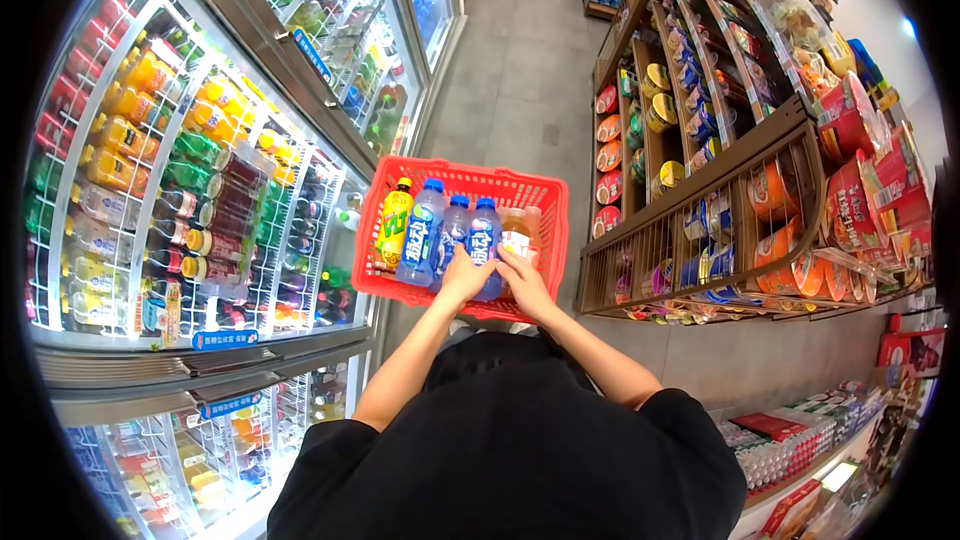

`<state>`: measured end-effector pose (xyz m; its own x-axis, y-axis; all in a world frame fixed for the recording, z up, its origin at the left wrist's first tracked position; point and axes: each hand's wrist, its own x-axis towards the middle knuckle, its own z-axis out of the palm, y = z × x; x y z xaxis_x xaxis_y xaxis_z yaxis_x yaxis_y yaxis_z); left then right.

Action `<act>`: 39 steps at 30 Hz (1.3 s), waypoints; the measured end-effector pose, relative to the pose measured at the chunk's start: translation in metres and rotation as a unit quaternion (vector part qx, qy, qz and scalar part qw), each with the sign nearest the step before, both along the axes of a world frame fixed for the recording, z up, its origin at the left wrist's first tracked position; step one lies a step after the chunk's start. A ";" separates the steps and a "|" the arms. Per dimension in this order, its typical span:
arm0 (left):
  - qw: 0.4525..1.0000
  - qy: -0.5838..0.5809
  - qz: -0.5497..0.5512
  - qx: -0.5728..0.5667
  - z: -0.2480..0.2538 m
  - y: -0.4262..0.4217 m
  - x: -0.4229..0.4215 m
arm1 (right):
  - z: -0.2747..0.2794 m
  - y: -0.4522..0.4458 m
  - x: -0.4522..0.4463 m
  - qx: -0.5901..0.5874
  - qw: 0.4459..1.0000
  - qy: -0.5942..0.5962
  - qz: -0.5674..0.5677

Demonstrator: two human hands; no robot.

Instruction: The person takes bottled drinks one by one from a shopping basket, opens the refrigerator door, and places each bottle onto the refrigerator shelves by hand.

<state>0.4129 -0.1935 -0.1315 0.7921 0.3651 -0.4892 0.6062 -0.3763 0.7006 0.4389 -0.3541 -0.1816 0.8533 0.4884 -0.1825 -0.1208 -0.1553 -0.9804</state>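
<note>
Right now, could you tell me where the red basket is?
In the head view, the red basket is near centre, between the drinks fridge, left, and the display rack, right.

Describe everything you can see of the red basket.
The basket is bright red, rectangular and open-topped, apparently plastic, with a thick rim and slotted sides. It is in the aisle between a cooler and a rack. Bottles stand or lean inside; the left hand and right hand reach over its near side to them. What supports it isn't visible.
</note>
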 end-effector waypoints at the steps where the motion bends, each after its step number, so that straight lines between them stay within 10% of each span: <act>1: 1.000 0.002 0.001 -0.001 -0.009 0.000 -0.003 | 0.001 -0.001 -0.003 -0.001 1.000 0.002 0.001; 4: 0.983 -0.060 0.070 -0.157 -0.023 -0.001 -0.009 | 0.019 -0.002 -0.009 -0.031 0.997 -0.077 -0.005; 17: 0.975 -0.188 0.105 -0.060 0.012 -0.050 -0.031 | 0.041 -0.023 0.005 0.102 0.983 0.150 -0.009; 39: 0.860 -0.419 0.287 -0.041 0.054 0.033 -0.172 | 0.136 0.128 -0.082 0.133 0.967 0.063 0.209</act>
<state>0.2410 -0.1609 -0.0777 0.5792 0.8059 0.1228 -0.0544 -0.1121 0.9922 0.3567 -0.2266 -0.0453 0.5499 0.8301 -0.0926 -0.2237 0.0395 -0.9739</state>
